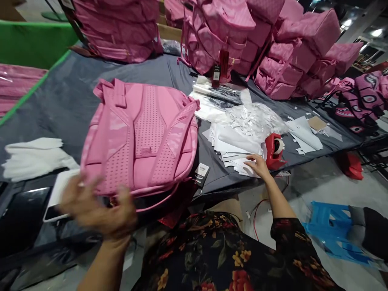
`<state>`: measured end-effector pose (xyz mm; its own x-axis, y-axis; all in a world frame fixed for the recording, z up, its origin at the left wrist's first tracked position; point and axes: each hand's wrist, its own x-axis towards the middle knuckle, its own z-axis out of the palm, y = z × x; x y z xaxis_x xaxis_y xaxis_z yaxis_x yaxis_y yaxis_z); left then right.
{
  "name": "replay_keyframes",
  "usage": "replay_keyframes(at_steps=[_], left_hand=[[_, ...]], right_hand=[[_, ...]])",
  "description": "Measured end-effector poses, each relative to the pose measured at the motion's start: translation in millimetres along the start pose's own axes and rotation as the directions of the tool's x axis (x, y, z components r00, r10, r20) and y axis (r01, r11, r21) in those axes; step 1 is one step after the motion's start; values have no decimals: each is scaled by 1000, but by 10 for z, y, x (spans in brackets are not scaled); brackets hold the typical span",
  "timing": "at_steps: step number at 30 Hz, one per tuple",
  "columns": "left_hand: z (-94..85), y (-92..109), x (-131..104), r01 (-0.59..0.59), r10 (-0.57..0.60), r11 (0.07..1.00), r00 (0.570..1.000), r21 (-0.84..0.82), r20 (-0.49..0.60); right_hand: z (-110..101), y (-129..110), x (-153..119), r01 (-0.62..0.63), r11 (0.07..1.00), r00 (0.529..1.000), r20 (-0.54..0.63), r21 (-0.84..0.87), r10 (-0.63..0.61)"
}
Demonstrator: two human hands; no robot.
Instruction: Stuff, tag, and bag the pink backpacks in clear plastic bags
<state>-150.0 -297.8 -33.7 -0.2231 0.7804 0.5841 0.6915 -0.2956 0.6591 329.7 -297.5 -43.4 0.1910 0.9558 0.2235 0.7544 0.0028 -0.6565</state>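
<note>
A pink backpack (pixel 150 137) lies on the dark cloth with its padded straps facing up. My left hand (pixel 101 206) is over its lower left edge, blurred by motion, fingers apart and holding nothing. To the right, my right hand (pixel 257 165) has its fingers spread at the edge of a stack of white paper sheets (pixel 233 147). Just right of that hand stands a red tape dispenser (pixel 275 151). A black and white tag (pixel 201 173) sits beside the backpack's lower right corner.
Piles of pink backpacks (pixel 218 32) line the table's far side. White gloves (pixel 36 157) and a white-edged device (pixel 59 194) are at left. Clear plastic bags (pixel 256 119) lie behind the papers. A blue stool (pixel 330 226) stands on the floor at right.
</note>
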Motion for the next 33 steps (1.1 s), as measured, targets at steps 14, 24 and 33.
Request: replay_keyframes(at_steps=[14, 24, 33], left_hand=[[351, 411, 74, -400, 393, 917, 894, -15, 214], [1291, 1203, -618, 405, 328, 718, 522, -567, 787], [545, 694, -941, 25, 183, 909, 872, -416, 453]], right_hand=[[-13, 202, 183, 319, 913, 947, 109, -255, -301], [33, -968, -680, -73, 961, 909, 415, 268, -47], [242, -1079, -641, -245, 914, 739, 672, 323, -40]])
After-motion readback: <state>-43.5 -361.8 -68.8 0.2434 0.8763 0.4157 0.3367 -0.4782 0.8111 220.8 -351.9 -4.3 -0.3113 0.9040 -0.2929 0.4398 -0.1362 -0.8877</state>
